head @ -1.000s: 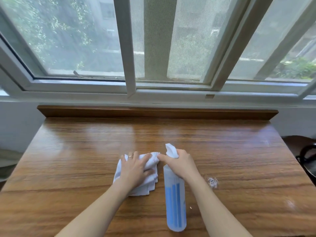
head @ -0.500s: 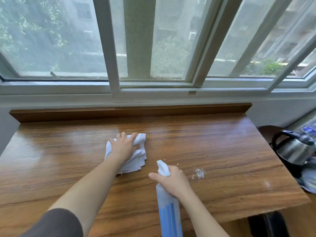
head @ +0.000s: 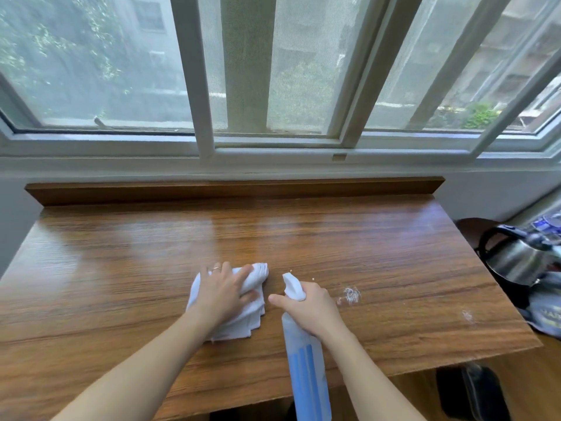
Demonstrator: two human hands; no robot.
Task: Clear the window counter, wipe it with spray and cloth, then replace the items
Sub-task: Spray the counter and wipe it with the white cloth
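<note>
Nearest to me, my right hand (head: 309,308) has its grip wrapped round the neck of the spray bottle (head: 306,360), fingers curled about it just under the white nozzle, the forefinger stretched out toward the left. The bottle slants back toward me, its clear body with blue stripes running down past the near edge of the table (head: 121,268), the nozzle pointing away toward the window.

Just to the left of that, my left hand (head: 226,291) lies flat on the white cloth (head: 243,317), fingers straight and a little spread, pressing it onto the wood. There is a ring on one finger. The cloth is folded into several layers, bunched under my palm, with loose corners showing at its near right edge. The cloth and the nozzle are near each other but not touching.

To the right of the bottle, a small white smear (head: 350,294) sits on the wood, and a fainter one (head: 467,314) lies nearer the right edge. A few pale crumbs lie just beyond the nozzle. The brown wooden top shines with window light across its middle.

Off the right side of the table stands a steel kettle (head: 516,259) with a black handle, beside blurred blue and white things I cannot make out.

At the far end a raised wooden ledge (head: 233,189) runs along the back of the table, and above it is the window (head: 273,71) with its pale frames.
</note>
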